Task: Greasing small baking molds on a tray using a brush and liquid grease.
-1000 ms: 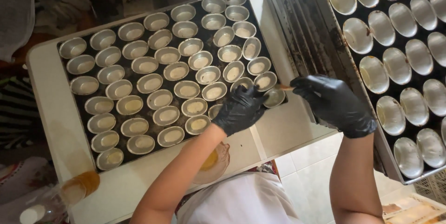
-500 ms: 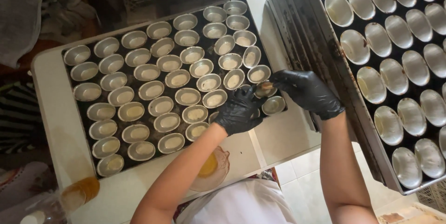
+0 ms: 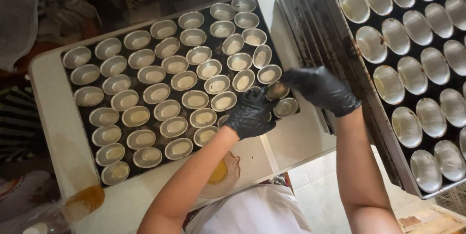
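- Tray (image 3: 73, 117): dark, rectangular, lying on a white counter (image 3: 53, 132); filled with rows of small oval metal moulds, set close together, each with a pale lining inside.
- Left hand (image 3: 251, 114): black-gloved, palm down at the near right part of the tray, fingers curled and resting on the moulds there; whether it grips one cannot be told, as the glove covers them.
- Right hand (image 3: 321, 90): black-gloved, at the right edge of the tray, fingers pinched together at the rim of one oval mould (image 3: 277, 90); what the fingertips hold, if anything, is hidden.
- Oval mould at the fingertips: sits in the right-hand column of the tray, between the two hands, its inside darker than its neighbours.
- Neighbouring mould (image 3: 285, 107): just in front of it, at the tray's near right corner, beside the left hand.
- Second tray (image 3: 369, 112): large, dark, to the right of the right hand, tilted at an angle; carries bigger shiny oval moulds, bare inside.
- Stack of trays (image 3: 301, 35): dark edges showing, between the first tray and the second.
- Small dish (image 3: 221, 176): clear, on the counter under the left forearm, holding something yellow.
- Bottle (image 3: 80, 202): with amber liquid, lying at the near left corner of the counter.
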